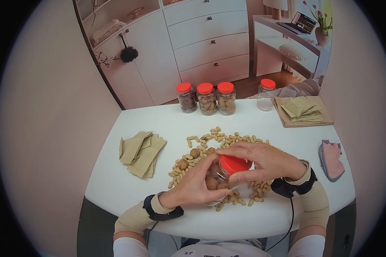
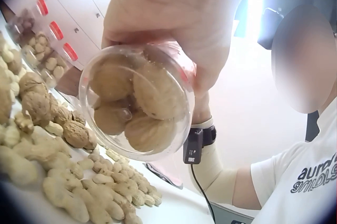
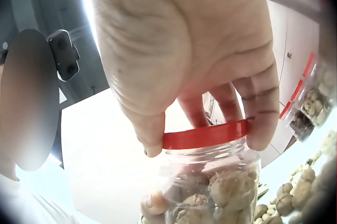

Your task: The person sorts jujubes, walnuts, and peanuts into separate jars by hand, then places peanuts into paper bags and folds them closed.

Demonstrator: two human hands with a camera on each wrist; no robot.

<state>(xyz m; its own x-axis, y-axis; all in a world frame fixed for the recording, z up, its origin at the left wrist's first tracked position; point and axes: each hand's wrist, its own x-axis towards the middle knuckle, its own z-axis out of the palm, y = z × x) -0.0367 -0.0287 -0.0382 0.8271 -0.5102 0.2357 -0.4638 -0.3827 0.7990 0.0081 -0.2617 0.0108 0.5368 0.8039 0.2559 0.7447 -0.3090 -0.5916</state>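
Note:
A clear jar (image 1: 217,174) with walnuts inside is held tilted above the table, a red lid (image 1: 235,164) on its mouth. My left hand (image 1: 197,182) grips the jar's body, fingers and thumb around it; the left wrist view shows the jar's bottom (image 2: 138,103) with several walnuts against it. My right hand (image 1: 266,162) grips the lid by its edge, thumb on one side and fingers on the other, as the right wrist view shows at the lid (image 3: 205,135). Peanuts (image 1: 240,139) and a few walnuts (image 1: 183,164) lie on the table around and beneath the jar.
Three filled red-lidded jars (image 1: 207,99) and an empty lidded jar (image 1: 266,95) stand at the back edge. Paper bags lie at the left (image 1: 142,153) and on a brown stack (image 1: 306,122) at the back right. A pink cloth (image 1: 331,159) lies at the right edge.

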